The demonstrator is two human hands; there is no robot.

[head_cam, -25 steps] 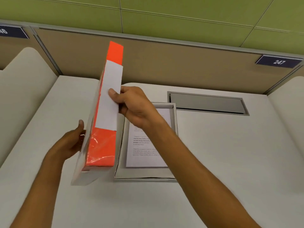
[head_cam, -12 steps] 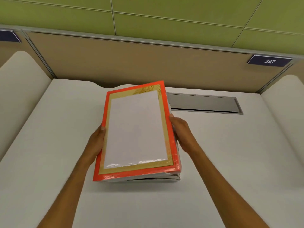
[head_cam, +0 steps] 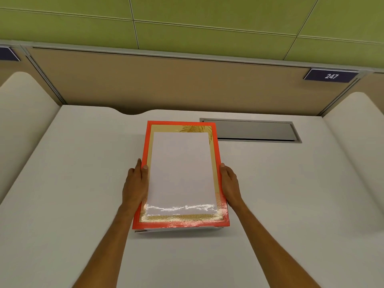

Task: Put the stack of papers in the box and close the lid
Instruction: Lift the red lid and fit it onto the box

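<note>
Hands: left hand (head_cam: pixel 135 183) and right hand (head_cam: pixel 229 182) clasp the long edges of the orange-bordered lid (head_cam: pixel 181 175), likely to square it over the box (head_cam: pixel 176 230), whose pale rim shows beneath. Papers hidden, presumably inside. Rests mid-tabletop (head_cam: pixel 72 183).

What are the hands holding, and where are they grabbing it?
The orange box lid, by its two long side edges: the left hand on the left edge and the right hand on the right, lid lying over the box.
</note>
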